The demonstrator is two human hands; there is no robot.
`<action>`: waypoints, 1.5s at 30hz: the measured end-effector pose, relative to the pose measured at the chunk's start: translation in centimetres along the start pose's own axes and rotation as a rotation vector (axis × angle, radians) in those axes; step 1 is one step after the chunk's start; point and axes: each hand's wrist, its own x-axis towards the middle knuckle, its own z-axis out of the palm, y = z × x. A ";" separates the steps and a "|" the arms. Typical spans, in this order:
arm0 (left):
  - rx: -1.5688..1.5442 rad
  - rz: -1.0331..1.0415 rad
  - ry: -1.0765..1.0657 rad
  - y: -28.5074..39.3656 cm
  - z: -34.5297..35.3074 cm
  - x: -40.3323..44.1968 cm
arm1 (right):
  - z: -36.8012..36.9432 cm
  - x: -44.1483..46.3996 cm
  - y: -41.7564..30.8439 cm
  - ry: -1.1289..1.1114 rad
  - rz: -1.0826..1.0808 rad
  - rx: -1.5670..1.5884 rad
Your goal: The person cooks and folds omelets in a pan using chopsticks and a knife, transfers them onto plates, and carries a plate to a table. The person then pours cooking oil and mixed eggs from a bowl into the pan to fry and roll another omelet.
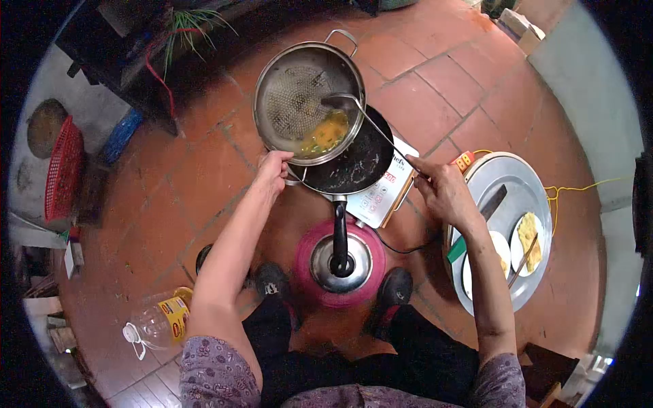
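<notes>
My left hand [273, 171] grips the near rim or handle of a steel pot [275, 112], which is tilted over a black frying pan [360, 160]. Yellow liquid with green bits [328, 134] has pooled at the pot's lower right side. In my right hand [442, 183] is the handle of a metal ladle [381, 129], its bowl inside the pot. The frying pan rests on a white induction cooker [382, 197], its black handle pointing toward me.
A lid [341, 265] lies on a pink basin between the feet. To the right, a round metal tray [500, 180] holds a knife and plates of yellow food [528, 241]. An oil bottle [156, 323] lies at left, below a red basket [62, 170].
</notes>
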 end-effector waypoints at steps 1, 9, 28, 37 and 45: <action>0.013 0.007 0.023 0.0 0.1 0.1 | 0.3 0.0 0.1 -0.002 -0.001 0.002; 0.098 0.129 0.152 -0.5 1.3 0.8 | 2.0 -0.3 0.4 -0.027 0.009 -0.174; 0.276 0.702 0.025 -0.4 3.0 0.3 | 6.5 0.7 0.2 -0.117 -0.108 -0.416; 0.230 0.518 0.027 2.2 4.2 -3.5 | 7.1 -1.5 -0.6 -0.068 -0.171 -0.437; 0.179 0.555 0.022 2.5 3.0 -2.1 | 7.3 -3.0 2.3 -0.073 -0.163 -0.611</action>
